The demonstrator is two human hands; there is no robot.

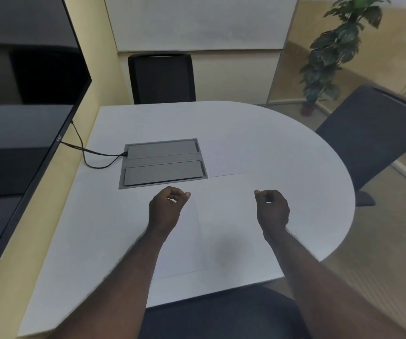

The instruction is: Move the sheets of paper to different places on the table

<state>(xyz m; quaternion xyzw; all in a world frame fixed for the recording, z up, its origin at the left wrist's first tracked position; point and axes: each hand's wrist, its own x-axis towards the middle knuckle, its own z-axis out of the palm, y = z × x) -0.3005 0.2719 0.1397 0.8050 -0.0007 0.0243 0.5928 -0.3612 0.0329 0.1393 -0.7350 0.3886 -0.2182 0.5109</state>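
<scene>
Several white sheets of paper lie flat on the white table (314, 182), told apart only by faint edges. One sheet (226, 216) lies between my hands. A second sheet (184, 255) lies partly under my left forearm, its lower edge near the table's front. A third sheet (226, 160) lies farther back, right of the cable box. My left hand (166, 209) and my right hand (271, 209) hover just above the papers, with fingers loosely curled in and nothing visible in them.
A grey recessed cable box (162, 163) sits in the table's middle left, with a black cable (91, 155) running to a large dark screen (25, 94) on the left. Black chairs stand at the far side (161, 79) and to the right (373, 133). A potted plant (331, 52) stands behind.
</scene>
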